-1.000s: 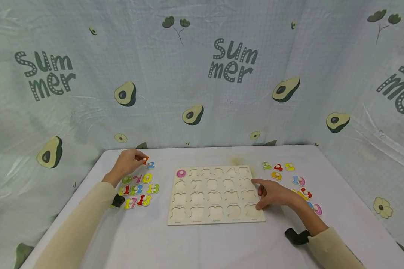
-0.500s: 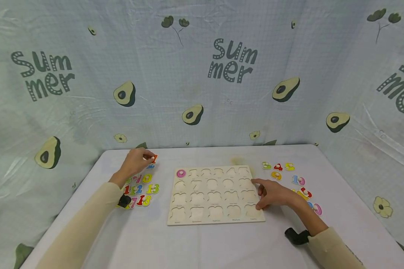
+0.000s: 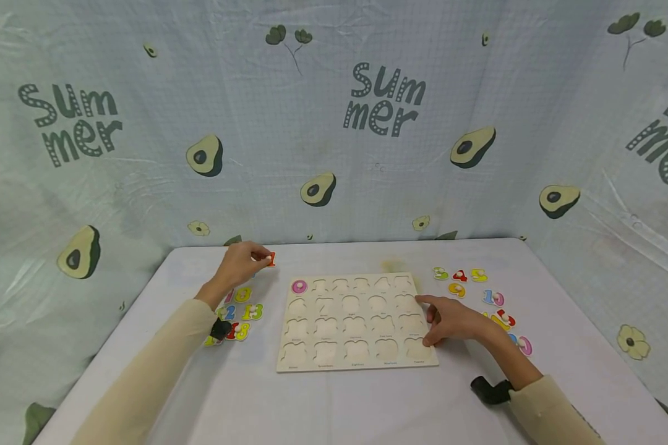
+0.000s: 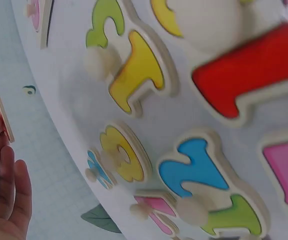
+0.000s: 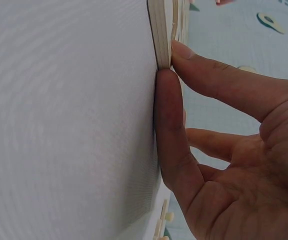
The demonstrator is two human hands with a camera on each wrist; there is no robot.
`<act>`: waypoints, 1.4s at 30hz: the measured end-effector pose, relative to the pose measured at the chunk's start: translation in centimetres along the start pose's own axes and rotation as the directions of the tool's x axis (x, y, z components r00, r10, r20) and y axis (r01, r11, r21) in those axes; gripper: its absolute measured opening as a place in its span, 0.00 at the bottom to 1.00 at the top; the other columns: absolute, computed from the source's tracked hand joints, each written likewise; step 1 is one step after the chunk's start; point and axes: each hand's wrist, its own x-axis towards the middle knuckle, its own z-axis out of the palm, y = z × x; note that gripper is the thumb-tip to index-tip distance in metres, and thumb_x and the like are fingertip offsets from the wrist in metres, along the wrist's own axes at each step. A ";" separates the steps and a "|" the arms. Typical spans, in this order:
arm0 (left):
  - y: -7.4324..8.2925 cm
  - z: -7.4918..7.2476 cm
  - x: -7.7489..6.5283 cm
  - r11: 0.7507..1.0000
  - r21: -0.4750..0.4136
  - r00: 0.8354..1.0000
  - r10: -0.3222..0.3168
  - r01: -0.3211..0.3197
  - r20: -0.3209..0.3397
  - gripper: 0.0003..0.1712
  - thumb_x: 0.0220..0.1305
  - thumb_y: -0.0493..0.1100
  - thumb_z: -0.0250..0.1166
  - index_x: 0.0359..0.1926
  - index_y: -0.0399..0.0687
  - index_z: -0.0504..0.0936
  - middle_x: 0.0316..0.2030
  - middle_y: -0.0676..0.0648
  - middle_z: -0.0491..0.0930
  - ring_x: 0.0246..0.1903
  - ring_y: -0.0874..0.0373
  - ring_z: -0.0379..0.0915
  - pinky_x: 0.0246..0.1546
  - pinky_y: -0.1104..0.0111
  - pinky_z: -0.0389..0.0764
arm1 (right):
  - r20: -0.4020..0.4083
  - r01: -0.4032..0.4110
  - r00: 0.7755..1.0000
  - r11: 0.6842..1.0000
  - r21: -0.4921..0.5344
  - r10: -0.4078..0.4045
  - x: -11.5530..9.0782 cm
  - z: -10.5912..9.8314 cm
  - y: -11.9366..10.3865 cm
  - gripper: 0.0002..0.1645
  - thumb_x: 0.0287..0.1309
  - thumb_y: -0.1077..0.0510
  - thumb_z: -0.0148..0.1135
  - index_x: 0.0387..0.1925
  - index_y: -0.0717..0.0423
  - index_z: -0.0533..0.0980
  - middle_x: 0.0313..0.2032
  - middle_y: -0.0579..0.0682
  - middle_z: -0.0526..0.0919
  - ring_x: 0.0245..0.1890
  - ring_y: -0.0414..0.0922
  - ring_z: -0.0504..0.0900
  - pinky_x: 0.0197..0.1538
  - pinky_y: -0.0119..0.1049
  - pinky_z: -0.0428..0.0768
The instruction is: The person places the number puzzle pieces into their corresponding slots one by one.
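In the head view my left hand [image 3: 242,262] pinches a red number 1 puzzle piece [image 3: 271,259] above the far left part of the table. The left wrist view shows the piece [image 4: 5,120] nearly edge-on at the fingertips. A pale wooden number board [image 3: 334,327] lies in the middle, with a pink 0 [image 3: 299,287] in its first recess. My right hand [image 3: 453,321] touches the board's right edge with thumb and index finger spread apart. In the right wrist view, two fingertips meet the board's layered edge [image 5: 159,35].
Left of the board, several knobbed number pieces, including a green-yellow 13 [image 3: 253,311], lie partly under my left forearm. More lie to the right, among them a red 4 [image 3: 459,276] and a blue-pink 10 [image 3: 493,298]. A printed curtain [image 3: 389,179] hangs behind the table.
My left hand has moved right with the red 1, away from its spot beside the blue 2. The right hand and the board stay in place.
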 end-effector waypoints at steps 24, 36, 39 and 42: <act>4.1 3.3 1.2 0.995 -0.048 0.993 0.096 -0.093 0.072 0.08 0.59 0.44 0.68 0.37 0.47 0.88 0.31 0.51 0.85 0.33 0.59 0.76 0.34 0.68 0.75 | -0.019 -0.018 1.000 1.000 -0.016 0.017 0.1 0.3 0.0 0.53 0.39 0.57 0.77 0.68 0.60 0.62 0.35 0.52 0.73 0.30 0.44 0.75 0.33 0.35 0.74; 5.5 4.8 1.5 0.994 -0.055 0.981 0.102 -0.094 0.166 0.08 0.59 0.44 0.68 0.38 0.48 0.88 0.31 0.53 0.86 0.31 0.62 0.77 0.35 0.68 0.77 | 0.000 -0.004 1.000 1.000 -0.008 0.004 -0.2 0.2 -0.1 0.53 0.40 0.58 0.77 0.68 0.61 0.61 0.35 0.53 0.73 0.28 0.43 0.75 0.33 0.35 0.75; 5.8 4.9 1.5 0.994 -0.051 0.977 0.102 -0.094 0.187 0.08 0.58 0.43 0.68 0.38 0.47 0.88 0.31 0.52 0.86 0.32 0.62 0.77 0.36 0.68 0.77 | -0.005 -0.012 1.000 1.000 -0.013 0.012 -0.3 0.2 -0.2 0.53 0.40 0.58 0.77 0.68 0.60 0.62 0.35 0.53 0.73 0.29 0.43 0.75 0.33 0.35 0.75; 6.3 4.8 1.5 0.996 -0.039 0.971 0.083 -0.076 0.223 0.08 0.58 0.44 0.69 0.39 0.47 0.88 0.31 0.53 0.86 0.32 0.62 0.77 0.36 0.68 0.77 | -0.006 -0.008 1.000 1.000 -0.017 0.008 -0.3 0.2 -0.5 0.52 0.40 0.58 0.77 0.68 0.60 0.62 0.35 0.53 0.73 0.29 0.44 0.74 0.33 0.36 0.75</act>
